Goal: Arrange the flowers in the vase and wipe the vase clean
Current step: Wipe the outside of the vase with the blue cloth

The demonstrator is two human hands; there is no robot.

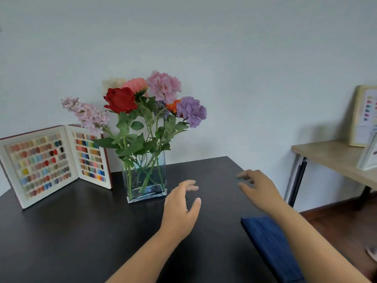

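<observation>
A clear rectangular glass vase (145, 180) stands on the black table (71, 231), holding several flowers (142, 103): a red rose, pink and purple carnations, a lilac spray and an orange bloom. My left hand (180, 209) hovers just right of the vase, fingers relaxed and spread, holding nothing. My right hand (258, 188) is further right above the table, fingers loosely bent, also empty. A folded dark blue cloth (269, 248) lies on the table under my right forearm.
An open book of nail colour samples (53, 162) stands left of the vase against the wall. A wooden side table (336, 158) with framed cards stands at the right, beyond the black table's right edge.
</observation>
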